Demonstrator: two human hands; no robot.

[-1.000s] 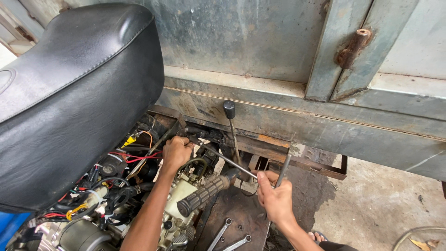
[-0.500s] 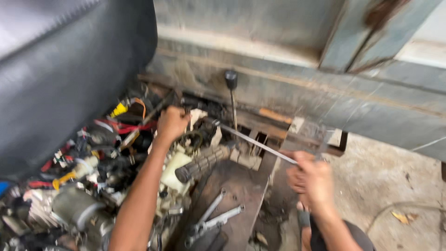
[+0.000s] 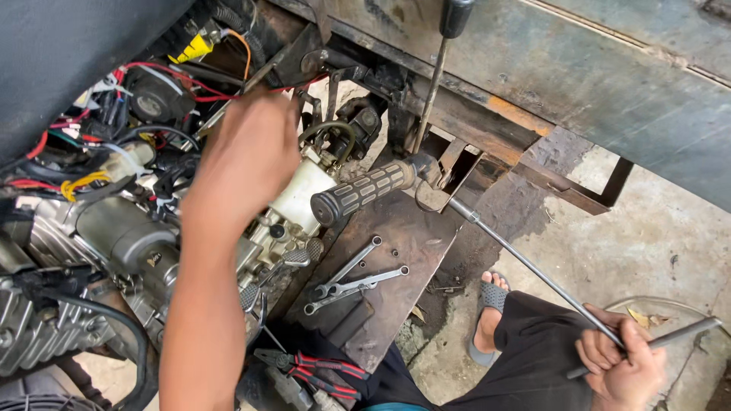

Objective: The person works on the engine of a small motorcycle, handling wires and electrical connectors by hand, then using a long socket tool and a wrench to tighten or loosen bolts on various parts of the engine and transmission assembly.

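Rod (image 3: 533,274) was drawn back from the engine (image 3: 114,243), clenched by right hand (image 3: 620,365); left hand (image 3: 244,164) grip state was hidden.

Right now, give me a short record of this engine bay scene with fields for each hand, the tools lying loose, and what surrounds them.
left hand: left hand reaches into the engine bay among the wires; what its fingers touch is hidden
right hand: right hand closed around a long metal rod with a cross handle
rod far end: runs up to the rubber grip
loose tools: two wrenches on the rusty plate; red-handled pliers below
surroundings: engine, lever with black knob, sandalled foot on concrete
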